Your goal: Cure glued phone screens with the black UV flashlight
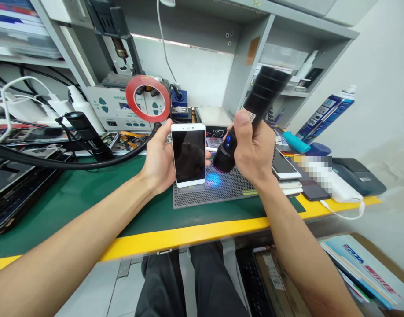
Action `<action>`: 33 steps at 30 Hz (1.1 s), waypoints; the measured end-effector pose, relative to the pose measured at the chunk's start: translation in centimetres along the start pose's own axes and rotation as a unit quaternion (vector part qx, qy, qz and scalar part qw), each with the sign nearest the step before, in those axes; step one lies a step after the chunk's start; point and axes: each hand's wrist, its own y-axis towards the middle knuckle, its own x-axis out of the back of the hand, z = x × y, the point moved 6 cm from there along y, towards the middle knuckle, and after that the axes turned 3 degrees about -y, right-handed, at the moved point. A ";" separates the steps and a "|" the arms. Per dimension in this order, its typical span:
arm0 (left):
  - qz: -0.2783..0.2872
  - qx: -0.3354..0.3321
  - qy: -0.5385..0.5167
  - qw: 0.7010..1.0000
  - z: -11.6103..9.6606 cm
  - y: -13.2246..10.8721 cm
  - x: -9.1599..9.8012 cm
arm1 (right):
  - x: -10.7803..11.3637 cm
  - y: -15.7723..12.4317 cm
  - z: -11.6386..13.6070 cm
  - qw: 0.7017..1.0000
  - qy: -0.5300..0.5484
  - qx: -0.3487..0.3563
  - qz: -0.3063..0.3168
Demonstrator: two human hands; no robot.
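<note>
A white-framed smartphone [189,155] with a dark screen is held upright in my left hand [159,158], its screen towards me. The fingers wrap behind it, and fingertips show at its right edge. My right hand [255,149] grips a black flashlight [266,90], tilted with its head down to the left. A small blue light glows on the flashlight's side, and its violet-rimmed head is just right of the phone. Below, a blue spot of light falls on the grey perforated mat [225,193]. The phone is above the mat's left part.
Left are stacked phones [20,180], a thick black hose [73,166] and another flashlight [89,136]. A red tape roll [148,98] leans against a grey soldering station [114,110]. Phones [286,166], a white power strip [334,182] and a blue spray can [327,114] lie right.
</note>
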 end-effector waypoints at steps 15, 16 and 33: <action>0.022 -0.013 0.012 1.000 -0.2 -0.1 -0.4 | 0.2 0.1 0.1 0.999 -0.028 0.005 -0.033; 0.023 -0.013 0.012 1.000 -0.2 -0.1 -0.4 | 0.1 0.1 0.1 0.999 -0.024 0.003 -0.032; 0.011 -0.012 0.007 1.000 -0.3 -0.2 -0.7 | 0.2 0.0 0.6 0.999 -0.033 0.024 -0.030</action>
